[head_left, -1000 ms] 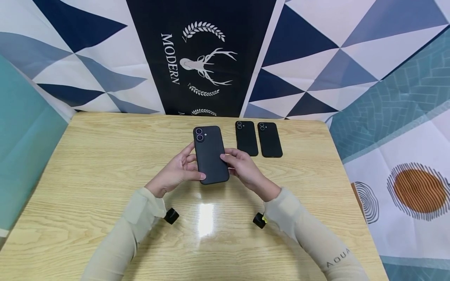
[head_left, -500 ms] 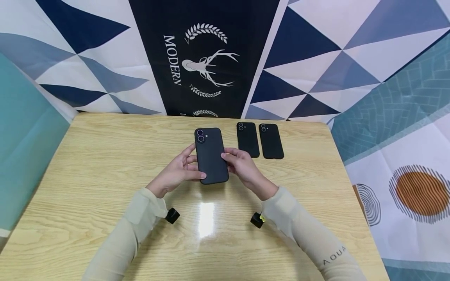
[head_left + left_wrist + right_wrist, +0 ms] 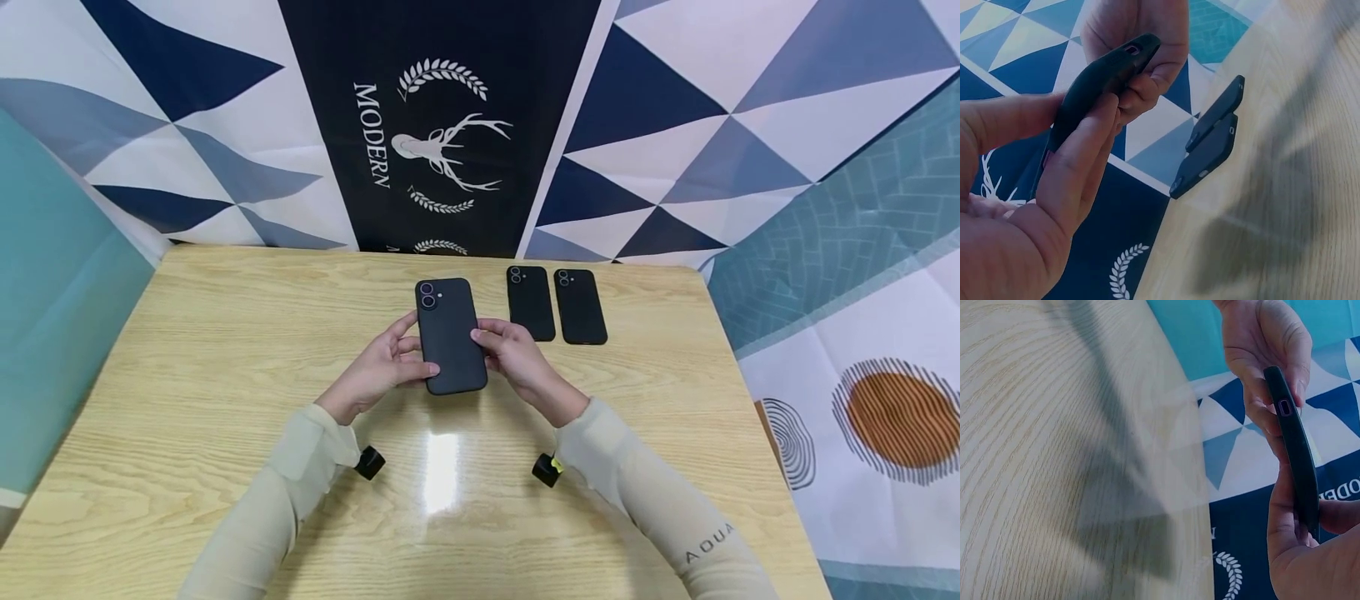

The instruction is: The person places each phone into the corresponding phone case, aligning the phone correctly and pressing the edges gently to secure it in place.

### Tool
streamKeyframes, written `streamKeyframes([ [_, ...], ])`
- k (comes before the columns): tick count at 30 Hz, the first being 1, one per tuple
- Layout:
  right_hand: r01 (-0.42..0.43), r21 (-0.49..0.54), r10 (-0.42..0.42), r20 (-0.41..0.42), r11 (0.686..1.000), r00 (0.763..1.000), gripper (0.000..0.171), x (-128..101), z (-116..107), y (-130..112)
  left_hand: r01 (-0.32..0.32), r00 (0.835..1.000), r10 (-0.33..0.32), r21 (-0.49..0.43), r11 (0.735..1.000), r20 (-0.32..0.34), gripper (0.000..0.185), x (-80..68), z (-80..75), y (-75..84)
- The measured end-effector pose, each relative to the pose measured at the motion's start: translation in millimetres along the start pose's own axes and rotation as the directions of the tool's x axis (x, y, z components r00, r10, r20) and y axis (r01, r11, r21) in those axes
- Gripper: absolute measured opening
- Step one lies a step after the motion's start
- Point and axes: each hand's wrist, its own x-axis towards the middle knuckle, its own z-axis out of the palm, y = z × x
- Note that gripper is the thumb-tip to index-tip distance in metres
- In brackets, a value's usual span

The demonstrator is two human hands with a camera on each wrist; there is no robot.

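A black phone (image 3: pixel 448 335) in a matte case is held above the wooden table (image 3: pixel 225 350), its back and two camera rings facing up. My left hand (image 3: pixel 390 364) grips its left edge, thumb on the back near the lower corner. My right hand (image 3: pixel 508 354) grips the right edge, thumb on the back. In the left wrist view the phone (image 3: pixel 1094 87) shows edge-on between both hands. The right wrist view shows the phone (image 3: pixel 1294 440) edge-on too, with the left hand (image 3: pixel 1266 347) beyond it.
Two more black phones (image 3: pixel 531 302) (image 3: pixel 580 306) lie side by side, backs up, at the table's far edge, right of the hands. They appear in the left wrist view (image 3: pixel 1210 147). A patterned cloth backdrop (image 3: pixel 450 125) hangs behind the table.
The held phone has sunk slightly in the view along with both hands; the grip is unchanged. The camera has shifted a little.
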Motion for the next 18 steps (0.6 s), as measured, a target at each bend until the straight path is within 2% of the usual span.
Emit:
streamKeyframes([
  [4,-0.006,-0.017,0.006,0.001,1.000,1.000,0.037,3.1,0.9,0.6,0.027,0.999,-0.026,0.031,0.999,-0.037,0.083,0.7,-1.3,0.9],
  [9,-0.028,-0.021,0.027,-0.038,0.999,0.999,0.036,10.2,-0.6,3.1,0.045,0.997,-0.042,0.040,0.998,-0.072,0.067,-0.6,-6.9,0.5],
  [14,-0.041,-0.015,0.040,-0.073,0.999,0.997,0.038,20.9,-4.0,5.4,0.033,0.998,-0.028,0.082,0.996,-0.064,0.058,-2.0,-13.9,-1.4],
  [18,-0.043,-0.012,0.042,-0.097,0.999,0.994,0.037,31.5,-5.7,6.8,0.019,0.995,-0.008,0.113,0.993,-0.101,0.054,-1.6,-20.4,-3.7],
])
